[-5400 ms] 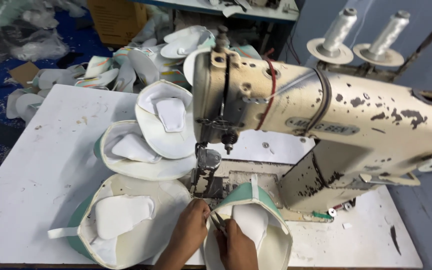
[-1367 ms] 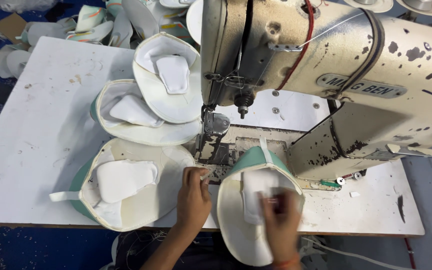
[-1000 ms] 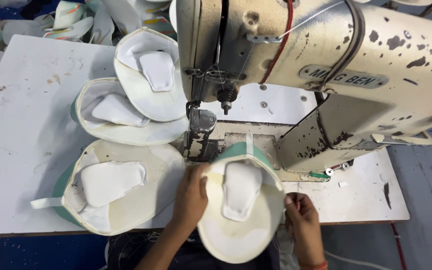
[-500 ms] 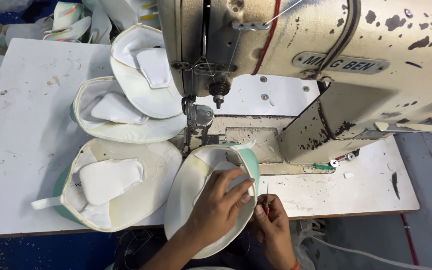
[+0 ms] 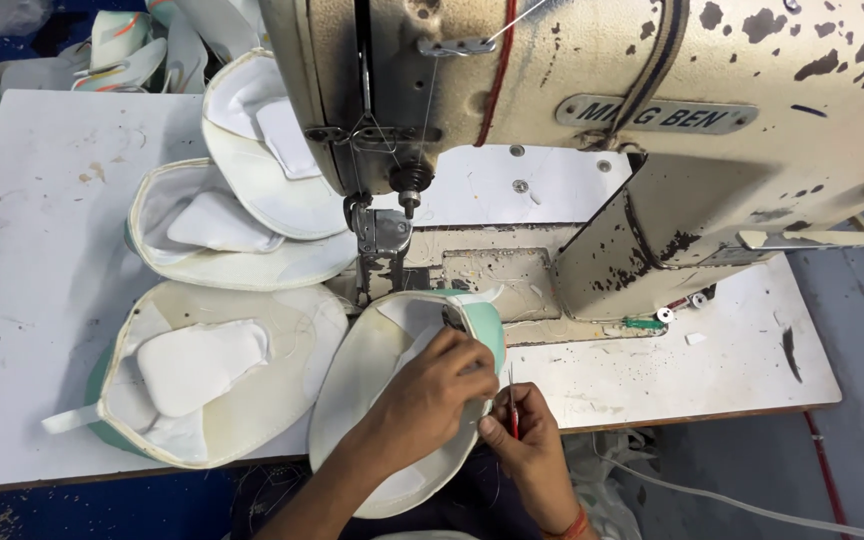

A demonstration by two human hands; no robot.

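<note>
A cream oval fabric panel with a mint-green edge [image 5: 377, 390] lies at the table's front, at six o'clock from the sewing machine's needle and presser foot [image 5: 384, 235]. To do this step well, it seems wise to keep the panel flat and its green rim lined up under the foot. The left hand [image 5: 432, 385] rests curled on the panel, fingers pinching its green rim. At four o'clock from it, the right hand [image 5: 527, 440] grips a thin red-handled tool [image 5: 513, 405] upright.

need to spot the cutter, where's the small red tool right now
Head view, lower middle: the small red tool is pinched in the right hand, beside the white piece.
</note>
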